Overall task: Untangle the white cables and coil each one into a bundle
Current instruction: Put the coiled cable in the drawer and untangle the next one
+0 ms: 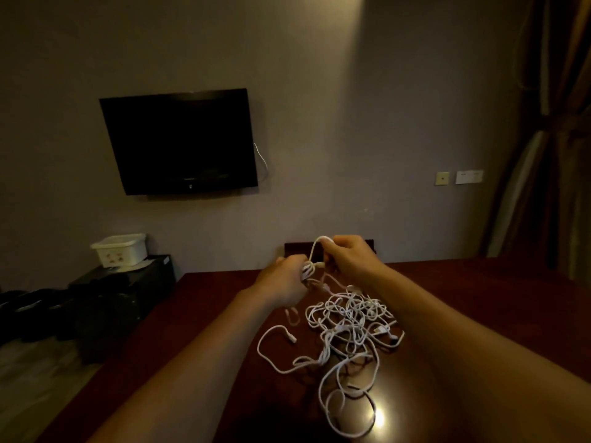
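A tangle of white cables (pixel 348 318) lies on the dark red-brown table (pixel 479 298), with loose loops trailing toward the near edge and a plug end at the left. Above the far side of the tangle, my left hand (pixel 283 281) grips a small bunch of coiled white cable (pixel 308 270). My right hand (pixel 347 255) pinches a strand that arches up in a loop from that bunch. Both hands are raised off the table, close together, and the strand runs down from them into the tangle.
A chair back (pixel 297 251) shows behind the table's far edge. A black TV (pixel 179 142) hangs on the wall. To the left stand a dark cabinet (pixel 128 282) with a white plastic box (pixel 120 249) on it and dark bags on the floor. Curtains hang at the right.
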### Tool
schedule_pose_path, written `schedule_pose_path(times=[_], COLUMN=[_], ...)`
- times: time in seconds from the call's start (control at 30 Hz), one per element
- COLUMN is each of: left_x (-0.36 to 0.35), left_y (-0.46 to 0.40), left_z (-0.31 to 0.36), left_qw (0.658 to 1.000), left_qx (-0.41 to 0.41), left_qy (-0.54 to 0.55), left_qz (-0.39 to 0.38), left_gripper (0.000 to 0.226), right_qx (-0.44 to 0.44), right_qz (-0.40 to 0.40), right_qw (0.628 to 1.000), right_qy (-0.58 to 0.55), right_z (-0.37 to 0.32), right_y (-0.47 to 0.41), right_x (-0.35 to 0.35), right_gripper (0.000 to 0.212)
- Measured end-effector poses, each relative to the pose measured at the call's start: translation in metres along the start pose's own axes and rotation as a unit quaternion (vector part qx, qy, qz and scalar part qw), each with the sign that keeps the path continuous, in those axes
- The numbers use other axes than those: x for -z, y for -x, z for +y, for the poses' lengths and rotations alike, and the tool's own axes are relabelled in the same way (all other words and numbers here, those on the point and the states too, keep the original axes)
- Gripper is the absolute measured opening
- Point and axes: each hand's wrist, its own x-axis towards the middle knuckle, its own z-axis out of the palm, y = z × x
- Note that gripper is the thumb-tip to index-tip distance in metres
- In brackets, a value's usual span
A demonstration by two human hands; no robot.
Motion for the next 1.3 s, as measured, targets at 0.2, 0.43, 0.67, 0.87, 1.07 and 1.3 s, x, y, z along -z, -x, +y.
schedule_pose_path(times=[0.2,0.43,0.67,0.87,1.07,1.3], left_x=[0.016,0.014,-0.002,-0.007,-0.005,0.003], left_y=[-0.001,0.000,0.003,0.000,0.000,0.007], left_z=[0.007,-0.006,0.001,0.002,0.007,0.019], left_qw=[0.991,0.982,0.992,0.996,0.988,0.905], left_qx=[0.051,0.023,0.006,0.010,0.044,0.103], left_qy=[-0.127,0.152,0.119,0.085,0.105,0.276], left_qz=[-0.010,0.114,0.051,0.017,0.106,0.308], left_gripper=[0.039,0.020,0.038,0.062,0.012,0.013], right_qx=[0.018,-0.001,0.012,-0.001,-0.031,-0.075], right_qz=[0.049,0.060,0.058,0.054,0.033,-0.031], right_qw=[0.996,0.995,0.996,0.996,0.997,0.985], right_qy=[0.066,0.081,0.068,0.073,0.064,0.154], right_z=[0.008,0.006,0.003,0.007,0.011,0.022], right_y=[0.005,-0.002,0.000,0.001,-0.002,-0.003], right_x=[-0.016,-0.003,-0.009,-0.006,-0.002,-0.010], right_gripper=[0.047,0.051,0.048,0.050,0.037,0.017])
